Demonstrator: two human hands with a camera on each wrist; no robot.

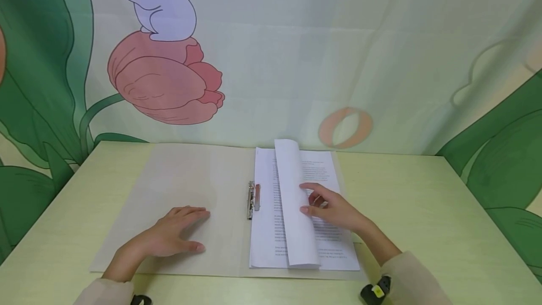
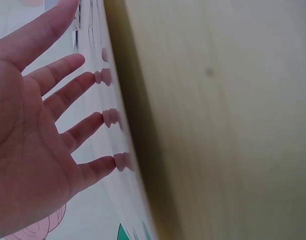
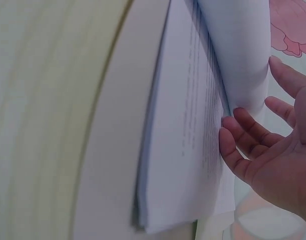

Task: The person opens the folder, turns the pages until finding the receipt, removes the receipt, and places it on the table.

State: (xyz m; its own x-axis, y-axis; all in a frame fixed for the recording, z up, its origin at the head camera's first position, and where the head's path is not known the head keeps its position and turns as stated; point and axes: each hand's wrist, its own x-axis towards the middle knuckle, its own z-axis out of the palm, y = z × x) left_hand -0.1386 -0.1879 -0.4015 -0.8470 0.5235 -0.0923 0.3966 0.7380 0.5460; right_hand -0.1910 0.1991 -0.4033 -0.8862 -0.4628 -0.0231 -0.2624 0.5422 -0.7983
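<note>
A folder lies spread on the table, its bare left cover (image 1: 190, 173) under my left hand (image 1: 171, 232). That hand's fingers are spread and fairly straight; in the left wrist view the fingertips (image 2: 108, 162) touch the glossy cover. On the folder's right side is a stack of printed sheets (image 1: 338, 248), beside a metal clip (image 1: 251, 200) at the spine. One sheet (image 1: 296, 211) is lifted and curls over toward the left, its blank back showing. My right hand (image 1: 332, 207) touches this sheet's curled edge with thumb and forefinger, the other fingers loosely bent.
The pale wooden table (image 1: 406, 201) extends on both sides of the folder. Behind it hangs a curtain (image 1: 271, 60) printed with a flower, leaves and a white animal. Dark wrist devices (image 1: 374, 292) sit at the sleeve cuffs.
</note>
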